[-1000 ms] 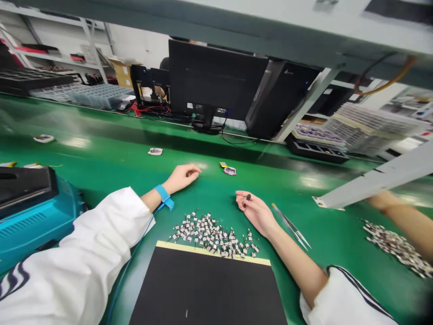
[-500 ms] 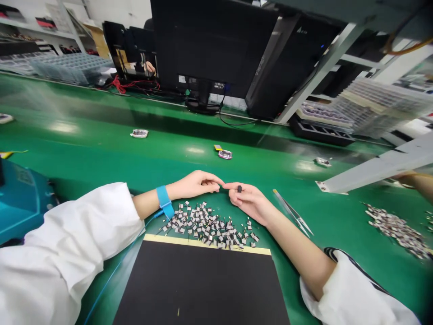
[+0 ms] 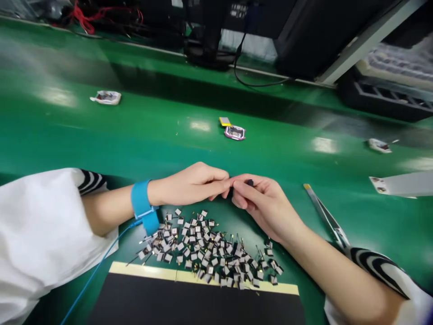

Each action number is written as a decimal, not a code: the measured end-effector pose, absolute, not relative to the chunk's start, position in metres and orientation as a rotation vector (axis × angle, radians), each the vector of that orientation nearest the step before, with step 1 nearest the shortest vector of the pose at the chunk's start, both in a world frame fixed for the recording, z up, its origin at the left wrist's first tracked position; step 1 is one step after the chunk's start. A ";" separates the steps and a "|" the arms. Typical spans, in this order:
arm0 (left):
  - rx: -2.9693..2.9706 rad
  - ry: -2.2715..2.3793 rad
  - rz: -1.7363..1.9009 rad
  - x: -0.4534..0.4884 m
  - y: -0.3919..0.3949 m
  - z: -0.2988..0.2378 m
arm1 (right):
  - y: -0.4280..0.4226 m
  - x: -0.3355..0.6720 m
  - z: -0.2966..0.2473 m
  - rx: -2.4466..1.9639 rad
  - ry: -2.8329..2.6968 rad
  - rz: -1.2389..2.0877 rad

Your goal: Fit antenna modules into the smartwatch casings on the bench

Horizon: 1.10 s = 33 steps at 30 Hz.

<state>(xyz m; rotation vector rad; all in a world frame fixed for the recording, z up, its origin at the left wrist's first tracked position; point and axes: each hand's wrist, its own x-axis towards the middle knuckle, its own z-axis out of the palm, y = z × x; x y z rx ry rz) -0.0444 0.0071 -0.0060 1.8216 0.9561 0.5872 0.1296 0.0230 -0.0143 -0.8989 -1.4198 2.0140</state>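
Note:
My left hand point(image 3: 194, 183), with a blue wrist strap point(image 3: 141, 202) round its wrist, has its thumb and fingers pressed together. Its fingertips meet those of my right hand point(image 3: 260, 194), and whatever they pinch is hidden. A small black piece point(image 3: 250, 182) shows between the thumb and index finger of my right hand, which is closed. Just below both hands lies a loose pile of small grey square parts point(image 3: 206, 253) with black edges and short thin leads. Metal tweezers point(image 3: 326, 216) rest on the green bench to the right of my right hand.
A black mat point(image 3: 196, 302) with a yellow edge strip lies in front of me. Beyond my hands stand open small device housings point(image 3: 235, 132), point(image 3: 107, 97) on the green surface point(image 3: 152, 135). A white metal post point(image 3: 402, 184) reaches in from the right. Black equipment lines the back.
My view has tipped down and come closer to the bench. The fingers of my left hand have closed, and both hands' fingertips now overlap. My right thumb has moved up against the index finger.

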 end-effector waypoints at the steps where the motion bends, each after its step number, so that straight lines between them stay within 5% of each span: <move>1: 1.813 0.947 0.578 -0.045 0.009 -0.006 | 0.024 0.128 -0.014 -0.912 -1.413 2.016; 33: 1.895 0.882 0.488 -0.045 0.017 -0.001 | 0.029 0.132 -0.014 -0.711 -1.690 2.048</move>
